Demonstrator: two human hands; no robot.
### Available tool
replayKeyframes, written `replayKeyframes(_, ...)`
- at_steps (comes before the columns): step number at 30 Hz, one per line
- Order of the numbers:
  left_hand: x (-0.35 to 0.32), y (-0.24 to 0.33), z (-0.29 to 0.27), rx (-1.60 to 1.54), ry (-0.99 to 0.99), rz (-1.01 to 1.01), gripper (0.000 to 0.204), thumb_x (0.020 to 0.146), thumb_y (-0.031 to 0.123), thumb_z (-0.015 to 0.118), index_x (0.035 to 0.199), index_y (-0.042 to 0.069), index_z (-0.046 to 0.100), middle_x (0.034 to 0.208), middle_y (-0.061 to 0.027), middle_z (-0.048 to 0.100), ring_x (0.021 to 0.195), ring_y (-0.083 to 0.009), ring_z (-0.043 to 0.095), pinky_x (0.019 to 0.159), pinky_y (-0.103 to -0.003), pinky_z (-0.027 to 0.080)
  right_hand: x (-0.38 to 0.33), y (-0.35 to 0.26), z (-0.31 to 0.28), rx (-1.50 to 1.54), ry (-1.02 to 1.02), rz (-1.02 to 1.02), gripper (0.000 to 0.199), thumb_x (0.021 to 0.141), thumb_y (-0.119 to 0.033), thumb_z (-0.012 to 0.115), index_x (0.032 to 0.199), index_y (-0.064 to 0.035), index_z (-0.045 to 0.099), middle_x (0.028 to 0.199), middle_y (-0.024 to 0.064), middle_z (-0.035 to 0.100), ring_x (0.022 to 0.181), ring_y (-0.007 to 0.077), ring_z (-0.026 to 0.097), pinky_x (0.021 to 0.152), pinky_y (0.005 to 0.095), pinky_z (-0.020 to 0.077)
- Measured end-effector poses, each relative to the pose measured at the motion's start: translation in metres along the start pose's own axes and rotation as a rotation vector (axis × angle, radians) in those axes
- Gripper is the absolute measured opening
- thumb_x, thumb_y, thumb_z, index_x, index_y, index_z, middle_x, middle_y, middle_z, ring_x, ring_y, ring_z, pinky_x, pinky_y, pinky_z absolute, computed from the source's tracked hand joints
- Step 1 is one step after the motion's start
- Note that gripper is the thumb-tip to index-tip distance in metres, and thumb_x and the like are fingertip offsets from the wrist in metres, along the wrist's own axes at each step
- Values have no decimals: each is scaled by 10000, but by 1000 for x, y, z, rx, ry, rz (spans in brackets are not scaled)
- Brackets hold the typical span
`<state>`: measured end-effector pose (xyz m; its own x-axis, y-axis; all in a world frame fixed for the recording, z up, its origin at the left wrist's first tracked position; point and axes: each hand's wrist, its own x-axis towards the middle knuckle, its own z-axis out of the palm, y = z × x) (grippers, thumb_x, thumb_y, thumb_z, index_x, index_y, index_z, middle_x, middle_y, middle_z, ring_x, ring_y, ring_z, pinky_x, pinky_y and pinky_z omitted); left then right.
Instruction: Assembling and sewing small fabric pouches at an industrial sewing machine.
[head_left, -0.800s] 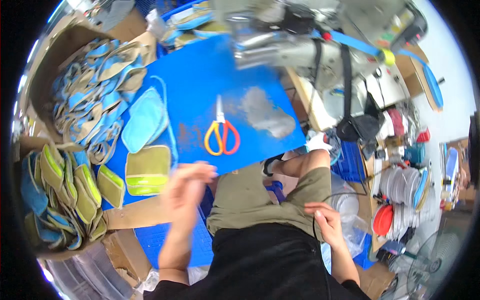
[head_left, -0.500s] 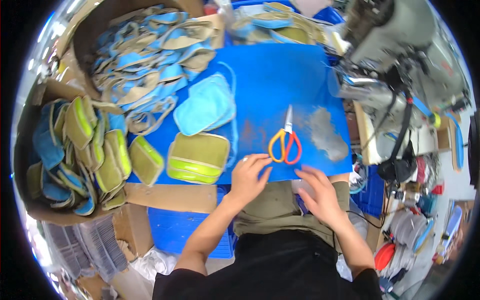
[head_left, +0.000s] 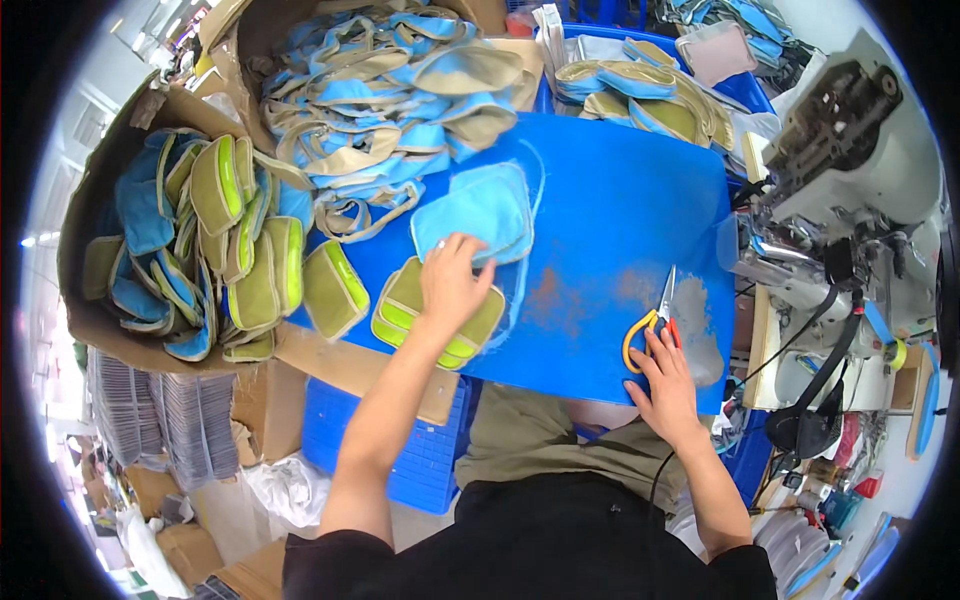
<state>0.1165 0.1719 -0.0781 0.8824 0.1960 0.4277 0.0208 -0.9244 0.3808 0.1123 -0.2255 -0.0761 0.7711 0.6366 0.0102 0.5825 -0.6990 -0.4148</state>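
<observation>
- Scissors (head_left: pixel 661 314) lie at five o'clock on the blue worktop (head_left: pixel 620 200), twelve being away from the person; blades point towards one o'clock, yellow and red handles towards the person. Probably light, stiff and smooth, best held by the handles.
- Right hand (head_left: pixel 668 388) rests over these handles, fingers loosely spread, not closed round them.
- Green pads (head_left: pixel 400 305) form a low stack at eight o'clock, partly under the left hand; likely soft, light and slightly springy, easiest to pinch by the bound edge.
- Left hand (head_left: pixel 455 282) is bent over that stack, a narrow gap between thumb and forefinger; whether it grips anything I cannot tell.
- Blue pads (head_left: pixel 475 210) lie at ten o'clock, just beyond its fingertips; they look limp and fuzzy, with little slip, so a corner should suit.
- Farther out are a carton of pads (head_left: pixel 252 300) at nine, heaped straps (head_left: pixel 380 110) at ten and a sewing machine (head_left: pixel 890 180) at two.
</observation>
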Motion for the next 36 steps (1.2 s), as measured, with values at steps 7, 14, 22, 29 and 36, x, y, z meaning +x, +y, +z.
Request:
replayKeyframes(7,-23,54,30,189,-145,62,95,749,147,752,839,120,736,804,-78,717,796,-293,697,750,-449,516,-13,-13,-9,319,231,-8,583,860,-111,798,1407,-70,598,1523,193,508,1379,410,518,1118,478,455)
replayKeyframes(14,-32,220,-10,-680,-425,484,235,761,15,836,943,102,715,1271,-115,667,1314,-393,591,1056,-476,494,-36,-11,-50,918,366,21,409,937,-44,723,1340,-75,658,1167,126,704,949,245,710,809,361,583)
replayKeyframes(22,-104,294,4,-1419,-1126,-293,139,1023,110,676,1020,45,553,1105,-93,666,857,-140,657,741,-282,549,-125,-9,-78,1566,646,193,143,1087,-102,594,1207,-25,584,987,-16,647,854,28,591,735,209,505)
replayKeyframes(29,-142,329,18,-1313,-1620,-361,118,980,-52,624,1056,28,581,1060,-106,679,673,-84,552,600,-227,458,-274,17,-63,1478,747,374,173,1031,-50,642,1198,-8,663,1068,73,712,968,100,662,816,301,548)
replayKeyframes(36,-148,378,36,-1034,-1861,-83,239,997,-34,635,1232,9,616,1167,-90,733,818,-60,625,713,-214,515,-429,141,36,1781,1633,642,181,1010,-43,603,1184,-27,647,987,98,713,800,171,664,707,298,550)
